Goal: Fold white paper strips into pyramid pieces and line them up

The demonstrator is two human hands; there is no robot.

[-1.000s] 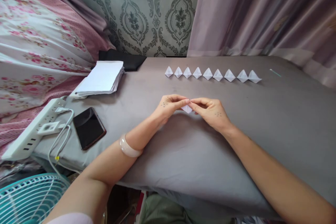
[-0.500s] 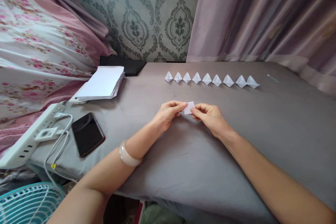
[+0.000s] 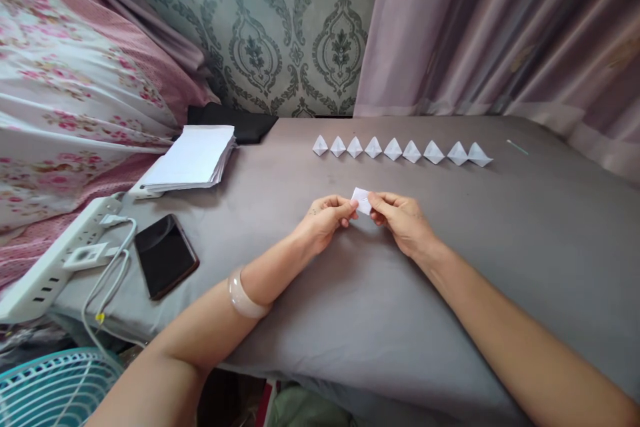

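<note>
A small folded piece of white paper point(image 3: 362, 200) is pinched between both hands, above the middle of the grey-covered table point(image 3: 310, 307). My left hand point(image 3: 327, 217) grips its left side between thumb and fingers; a pale bangle point(image 3: 245, 293) circles that forearm. On the paper's right side, my right hand point(image 3: 400, 219) is closed with the thumb on top. Fold lines show faintly on the paper, and its underside is hidden. Beyond the hands stands a row of several folded white paper boats point(image 3: 393, 149), the two rightmost touching.
To the left lie a stack of white paper point(image 3: 190, 157), a black phone point(image 3: 166, 257) and a white power strip point(image 3: 60, 257) with cables. A thin stick point(image 3: 517, 147) rests at the far right. A teal fan point(image 3: 55, 387) stands below the table's left front edge.
The folded paper has turned and tilted between my fingers, and its creased face now shows. My right thumb has shifted up toward its upper right edge. The boats stay in place.
</note>
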